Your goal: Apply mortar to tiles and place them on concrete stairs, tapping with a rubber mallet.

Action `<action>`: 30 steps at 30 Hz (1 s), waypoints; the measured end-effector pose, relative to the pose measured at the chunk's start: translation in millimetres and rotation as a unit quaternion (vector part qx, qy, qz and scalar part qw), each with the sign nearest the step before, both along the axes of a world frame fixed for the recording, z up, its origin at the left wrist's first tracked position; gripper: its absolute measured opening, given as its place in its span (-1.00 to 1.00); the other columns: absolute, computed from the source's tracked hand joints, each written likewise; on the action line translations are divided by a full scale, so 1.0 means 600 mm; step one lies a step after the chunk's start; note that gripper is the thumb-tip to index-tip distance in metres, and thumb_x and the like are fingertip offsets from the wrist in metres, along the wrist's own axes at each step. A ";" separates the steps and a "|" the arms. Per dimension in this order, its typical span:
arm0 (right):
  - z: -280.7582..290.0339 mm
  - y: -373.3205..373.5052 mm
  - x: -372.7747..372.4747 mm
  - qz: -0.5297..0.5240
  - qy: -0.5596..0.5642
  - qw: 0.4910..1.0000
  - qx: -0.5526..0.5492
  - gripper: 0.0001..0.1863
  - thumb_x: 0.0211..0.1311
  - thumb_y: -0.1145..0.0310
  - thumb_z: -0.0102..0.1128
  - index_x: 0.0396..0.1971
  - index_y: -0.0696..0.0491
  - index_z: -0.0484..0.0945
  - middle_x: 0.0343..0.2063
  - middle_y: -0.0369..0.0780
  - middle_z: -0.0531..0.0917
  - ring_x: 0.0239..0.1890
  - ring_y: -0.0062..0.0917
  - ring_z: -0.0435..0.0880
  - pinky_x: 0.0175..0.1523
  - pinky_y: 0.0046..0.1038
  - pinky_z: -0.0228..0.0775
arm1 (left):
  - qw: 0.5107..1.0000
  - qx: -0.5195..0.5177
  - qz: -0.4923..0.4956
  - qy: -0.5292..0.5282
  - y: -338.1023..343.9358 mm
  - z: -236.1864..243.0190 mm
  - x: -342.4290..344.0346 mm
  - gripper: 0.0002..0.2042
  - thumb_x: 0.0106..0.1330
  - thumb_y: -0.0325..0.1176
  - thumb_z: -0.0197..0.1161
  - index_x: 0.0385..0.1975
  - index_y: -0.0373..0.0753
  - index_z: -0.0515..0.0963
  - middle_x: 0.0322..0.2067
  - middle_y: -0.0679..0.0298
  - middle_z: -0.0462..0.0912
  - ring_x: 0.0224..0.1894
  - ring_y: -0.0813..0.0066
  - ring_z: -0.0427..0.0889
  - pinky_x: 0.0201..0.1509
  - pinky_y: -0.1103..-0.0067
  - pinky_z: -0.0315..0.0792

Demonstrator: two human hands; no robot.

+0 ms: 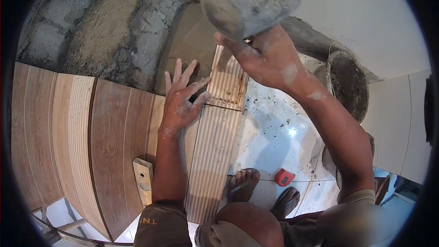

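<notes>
My right hand (274, 59) is closed, gripping a mallet with a thick, rounded head (251, 7) caked in grey cement. The head is raised near the top of the view; my hand hides most of the handle. Below it lies a short ribbed, wood-look tile (226, 87) with dirt on its surface. Its lower end meets a longer ribbed tile (215, 151). At the short tile's left edge, my left hand (180, 98) is spread open, palm down, its index finger and thumb reaching that edge. Wet grey mortar (187, 36) extends beyond the fingers.
Brown wood-look stair tiles (109, 142) run along the left, below rough cement and sand (105, 23). A yellowish spirit level (144, 180) rests beside my left forearm. On the dirty white floor sits a red tape measure (285, 177) near my feet. A mortar-crusted bucket (350, 82) stands right.
</notes>
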State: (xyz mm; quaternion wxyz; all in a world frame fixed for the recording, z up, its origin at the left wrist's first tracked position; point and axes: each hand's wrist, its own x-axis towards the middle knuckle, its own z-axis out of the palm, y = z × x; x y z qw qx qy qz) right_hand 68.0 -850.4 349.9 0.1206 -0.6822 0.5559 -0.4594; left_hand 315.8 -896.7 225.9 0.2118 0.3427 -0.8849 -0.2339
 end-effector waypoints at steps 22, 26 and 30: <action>0.003 -0.002 -0.005 0.003 -0.049 0.999 -0.005 -0.71 0.36 0.33 0.19 -0.07 0.19 0.69 -0.21 0.07 0.76 -0.11 0.06 0.73 0.04 -0.15 0.57 | 1.000 0.006 0.003 -0.006 -0.001 -0.003 -0.001 -0.60 0.31 -0.24 0.46 0.17 0.04 0.75 0.57 0.11 0.29 0.69 -0.10 -0.06 0.67 -0.13 -0.38; 0.003 -0.004 -0.002 0.002 -0.010 0.999 -0.052 -0.70 0.37 0.30 0.17 -0.07 0.19 0.68 -0.21 0.07 0.76 -0.12 0.04 0.74 0.03 -0.16 0.56 | 1.000 0.008 0.004 0.000 -0.001 -0.001 -0.004 -0.61 0.30 -0.25 0.46 0.16 0.04 0.75 0.56 0.11 0.29 0.69 -0.10 -0.05 0.67 -0.14 -0.37; 0.006 -0.006 -0.014 -0.008 -0.018 0.999 -0.040 -0.71 0.37 0.31 0.19 -0.07 0.17 0.68 -0.18 0.04 0.77 -0.09 -0.01 0.74 0.05 -0.17 0.56 | 1.000 0.005 0.004 0.001 -0.003 -0.006 -0.003 -0.62 0.34 -0.21 0.44 0.16 0.03 0.75 0.55 0.08 0.31 0.68 -0.11 -0.04 0.67 -0.13 -0.35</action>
